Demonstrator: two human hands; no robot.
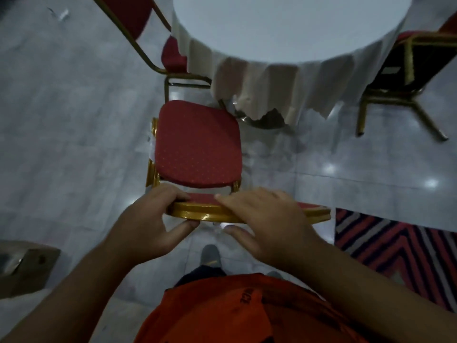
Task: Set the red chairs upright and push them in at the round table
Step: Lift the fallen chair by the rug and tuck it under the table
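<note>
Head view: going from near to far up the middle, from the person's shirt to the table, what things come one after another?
Orange shirt → shoe → chair back held by left hand and right hand → red seat → tablecloth → round table.

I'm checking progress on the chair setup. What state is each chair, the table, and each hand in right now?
Near red chair: upright, seat facing the table, not yet pushed under.
Left red chair: upright, seat partly under the tablecloth.
Right red chair: tipped, legs splayed toward the camera.
Round table: standing, white cloth draped.
Left hand: gripping the near chair's backrest top.
Right hand: gripping the same rail.
</note>
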